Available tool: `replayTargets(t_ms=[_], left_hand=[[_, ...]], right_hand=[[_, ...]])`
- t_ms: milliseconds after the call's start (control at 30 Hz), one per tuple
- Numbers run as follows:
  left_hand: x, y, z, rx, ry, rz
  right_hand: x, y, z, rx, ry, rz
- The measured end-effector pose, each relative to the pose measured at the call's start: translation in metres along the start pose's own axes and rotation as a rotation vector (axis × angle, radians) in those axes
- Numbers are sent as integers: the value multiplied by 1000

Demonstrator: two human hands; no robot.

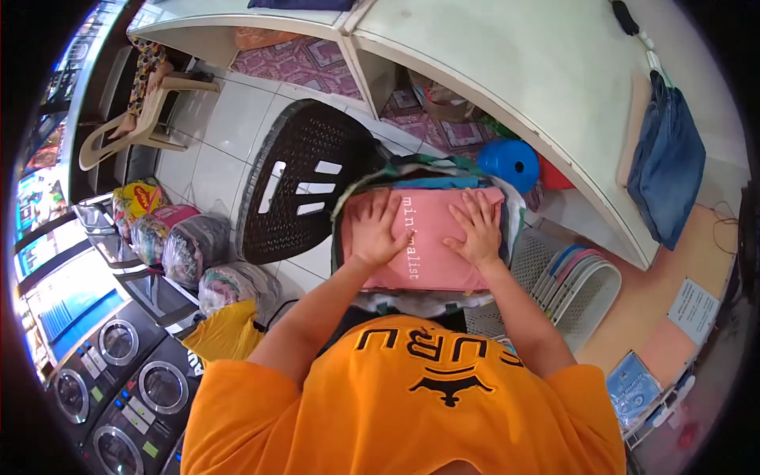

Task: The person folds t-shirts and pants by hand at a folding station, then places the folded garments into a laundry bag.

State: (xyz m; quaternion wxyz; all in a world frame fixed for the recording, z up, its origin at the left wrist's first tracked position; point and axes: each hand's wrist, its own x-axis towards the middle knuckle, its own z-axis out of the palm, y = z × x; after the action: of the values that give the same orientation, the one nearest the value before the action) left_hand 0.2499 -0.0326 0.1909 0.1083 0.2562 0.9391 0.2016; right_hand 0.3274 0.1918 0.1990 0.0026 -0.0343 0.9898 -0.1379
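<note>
A folded pink shirt (431,265) with "minimalist" printed in white lies on top inside an open bag with a green and white rim (516,229). My left hand (377,231) lies flat on the shirt's left part, fingers spread. On the right part, my right hand (478,231) also rests flat with its fingers apart. Neither hand grips anything. Folded blue cloth (443,182) shows at the bag's far edge. What lies deeper in the bag is hidden under the shirt.
A black chair (305,134) stands just beyond the bag. Stacked baskets (590,289) and a blue roll (507,165) sit at right, by the white counter (491,39). Jeans (669,162) lie on it. Stuffed plastic bags (194,249) and washing machines (162,388) are left. A person's leg (146,91) shows far left.
</note>
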Motion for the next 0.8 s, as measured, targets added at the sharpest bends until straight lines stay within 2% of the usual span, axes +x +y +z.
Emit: replayTargets(t_ms=[167, 233, 267, 333, 367, 433, 467, 500, 533, 567, 600, 633, 667, 733, 800], left_hand=[[2, 6, -11, -10, 28, 10], [1, 5, -23, -18, -108, -66], [1, 6, -28, -11, -76, -54], [3, 7, -39, -82, 53, -2], [11, 4, -51, -81, 58, 12], [48, -12, -78, -407, 239, 326], [86, -21, -92, -505, 493, 268], [126, -28, -129, -370, 563, 49], [173, -43, -146, -819, 705, -126], [222, -69, -160, -1468, 685, -112], [279, -119, -151, -1711, 579, -279], [305, -99, -185, -1979, 648, -756], [333, -91, -202, -2095, 601, -912], [379, -88, -207, -2174, 480, -917], [408, -72, -205, -2154, 485, -960]], right_hand=[[9, -10, -20, -62, -19, 1], [12, -33, -37, -159, -80, 60], [11, -47, -41, -208, -115, 109], [9, -83, -44, -61, -69, -12], [9, -94, -41, -68, -58, -5], [17, -96, -34, -70, -54, 96], [19, -88, -31, -80, -46, 112], [16, -84, -28, -63, -17, 83], [11, -81, -24, -48, 12, 63], [11, -78, -23, -71, -23, 67], [10, -79, -23, -85, -20, 116], [11, -80, -24, -66, -27, 107], [11, -82, -25, -48, -36, 94], [4, -82, -25, -55, -33, 136], [2, -81, -24, -28, 14, 95]])
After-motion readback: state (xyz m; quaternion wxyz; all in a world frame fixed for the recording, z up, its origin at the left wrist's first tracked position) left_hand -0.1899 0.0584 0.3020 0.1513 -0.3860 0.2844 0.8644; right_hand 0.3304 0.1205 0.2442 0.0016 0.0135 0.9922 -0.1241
